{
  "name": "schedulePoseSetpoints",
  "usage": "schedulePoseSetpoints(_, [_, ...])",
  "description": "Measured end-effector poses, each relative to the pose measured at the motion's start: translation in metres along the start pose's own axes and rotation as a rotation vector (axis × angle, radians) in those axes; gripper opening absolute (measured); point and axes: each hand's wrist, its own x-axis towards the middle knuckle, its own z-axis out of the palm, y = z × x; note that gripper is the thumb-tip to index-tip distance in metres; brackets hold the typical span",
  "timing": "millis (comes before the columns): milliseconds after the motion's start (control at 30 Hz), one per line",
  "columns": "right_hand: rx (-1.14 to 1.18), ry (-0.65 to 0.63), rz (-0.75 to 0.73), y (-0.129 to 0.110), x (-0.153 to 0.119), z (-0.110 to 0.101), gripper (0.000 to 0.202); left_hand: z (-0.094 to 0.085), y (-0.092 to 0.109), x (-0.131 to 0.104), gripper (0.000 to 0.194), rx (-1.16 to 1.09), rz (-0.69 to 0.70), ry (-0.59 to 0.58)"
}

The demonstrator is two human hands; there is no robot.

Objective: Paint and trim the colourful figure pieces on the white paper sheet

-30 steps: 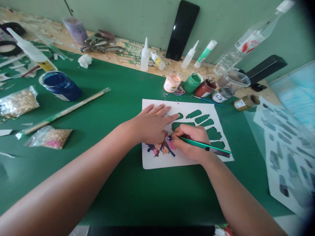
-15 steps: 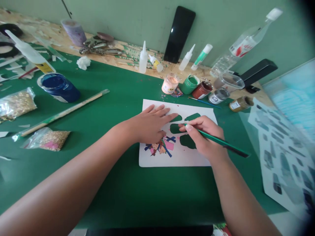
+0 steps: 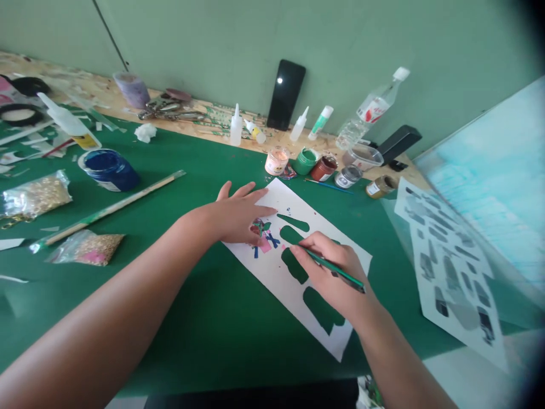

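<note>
A white paper sheet [image 3: 272,267] with several cut-out holes lies turned at a slant on the green table, and the green surface shows through the holes. My left hand [image 3: 238,213] rests on its upper left part with fingers spread, partly covering a small cluster of blue, pink and green painted shapes [image 3: 264,241]. Between the thumb and fingers of my right hand [image 3: 330,267] is a slim green pencil [image 3: 336,268], slanting down to the left over the sheet near the middle holes. Its tip is too small to make out.
Behind the sheet stand open paint jars [image 3: 306,162], with a thin blue brush [image 3: 327,186] in front. A blue paint pot [image 3: 108,170], a long stick [image 3: 110,210] and bags of beads [image 3: 96,250] lie left. Another cut-out sheet [image 3: 451,272] lies right.
The white sheet has turned clockwise, its right side swinging toward me. My left hand has shifted left with the sheet's left part, and my right hand has moved down, still holding the pencil. The view has tilted up.
</note>
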Motion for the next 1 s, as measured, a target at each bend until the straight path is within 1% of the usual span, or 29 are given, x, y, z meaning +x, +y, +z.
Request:
schedulePoseSetpoints(67, [0.111, -0.047, -0.127, 0.003, 0.013, -0.007, 0.019, -0.001, -0.009, 0.003, 0.064, 0.021, 0.055, 0.049])
schedulePoseSetpoints(133, [0.227, -0.11, -0.229, 0.007, 0.033, -0.011, 0.016, -0.003, -0.019, 0.006, 0.053, 0.026, 0.113, 0.087])
schedulePoseSetpoints(233, [0.309, -0.118, -0.247, 0.013, 0.064, -0.006, 0.017, -0.006, -0.027, 0.008, 0.045, -0.001, 0.161, 0.09])
schedulePoseSetpoints(333, [0.35, -0.164, -0.287, 0.016, 0.083, 0.009, 0.016, -0.008, -0.028, 0.008, 0.044, -0.041, 0.153, 0.034])
schedulePoseSetpoints(400, [0.375, -0.172, -0.287, 0.019, 0.087, 0.019, 0.016, -0.008, -0.025, 0.008, 0.043, -0.069, 0.139, 0.014])
schedulePoseSetpoints(533, [0.402, -0.183, -0.286, 0.024, 0.087, 0.029, 0.015, -0.008, -0.019, 0.011, 0.031, -0.118, 0.133, 0.046])
schedulePoseSetpoints(767, [0.383, -0.19, -0.344, 0.027, 0.089, 0.027, 0.014, 0.001, -0.017, 0.017, 0.024, -0.11, 0.137, 0.133])
schedulePoseSetpoints(1000, [0.383, -0.196, -0.347, 0.027, 0.087, 0.028, 0.013, 0.004, -0.017, 0.018, 0.022, -0.123, 0.135, 0.143])
